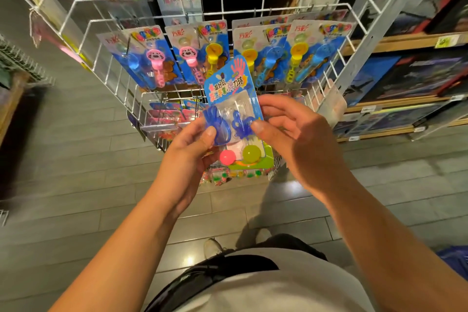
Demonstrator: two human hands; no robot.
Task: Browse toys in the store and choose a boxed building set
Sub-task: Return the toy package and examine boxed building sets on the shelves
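A shopper holds a blue blister card (234,106) upright between both hands in front of a white wire rack (177,20). The left hand (188,157) pinches its lower left edge, thumb on the front; the right hand (291,134) grips the right edge, thumb pressed on the plastic bubble. The card's long axis runs up and down, with a pink ball (227,157) and a yellow ball (251,154) at its foot. Just behind hang carded bubble wands (255,58). The boxed sets (410,76) the task calls for likely lie on the wooden shelves, well apart to the right, nearer the right hand, with the rack's corner post standing between.
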